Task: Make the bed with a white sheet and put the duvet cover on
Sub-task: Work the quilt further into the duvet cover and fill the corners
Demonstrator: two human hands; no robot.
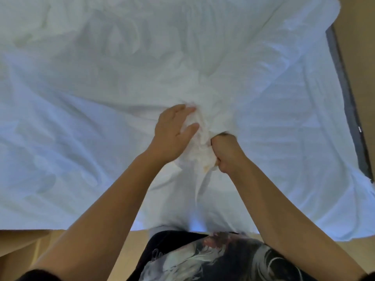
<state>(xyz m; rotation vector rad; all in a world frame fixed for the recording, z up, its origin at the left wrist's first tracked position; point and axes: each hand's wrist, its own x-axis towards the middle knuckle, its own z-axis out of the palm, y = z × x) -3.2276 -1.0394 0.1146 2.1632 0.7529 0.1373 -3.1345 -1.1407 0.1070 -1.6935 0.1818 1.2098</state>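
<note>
A wrinkled white duvet cover [101, 98] spreads over the whole bed and hangs over the near edge. At its middle the cloth is gathered into a bunch [199, 142]. My right hand [225, 152] is a fist that grips this bunch from the right. My left hand [174, 130] lies on the bunch from the left with its fingers mostly straight, pressing the cloth. Whether a duvet lies inside the cover cannot be seen.
A dark grey mattress edge [345, 94] shows along the right side of the bed. Tan floor [357, 37] lies beyond it and also in front of the bed's near edge. My patterned dark shirt [203, 258] fills the bottom middle.
</note>
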